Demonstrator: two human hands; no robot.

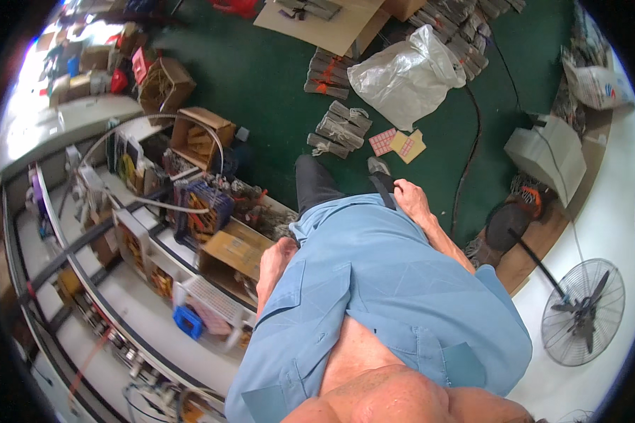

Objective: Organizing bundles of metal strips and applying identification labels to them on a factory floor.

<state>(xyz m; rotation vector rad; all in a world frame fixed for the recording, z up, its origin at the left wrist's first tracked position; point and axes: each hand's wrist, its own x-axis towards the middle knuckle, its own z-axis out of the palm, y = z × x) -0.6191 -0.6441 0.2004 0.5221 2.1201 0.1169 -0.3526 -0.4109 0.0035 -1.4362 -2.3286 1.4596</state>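
My left hand hangs at my left side, close to an open cardboard box by the shelving. Its fingers are bent and partly hidden, so their grip cannot be made out. In front of my right thigh is my right hand, its fingers curled in with nothing visible in them. On the green floor ahead of my feet lie several tied grey bundles. Beside them are flat cards in pink and cream. Farther off, a crumpled translucent plastic bag rests against more grey bundles.
Metal-framed shelving with bins and boxes runs along my left. A board-topped table stands ahead. A black cable crosses the floor at right, near a tilted white box and a round caged fan.
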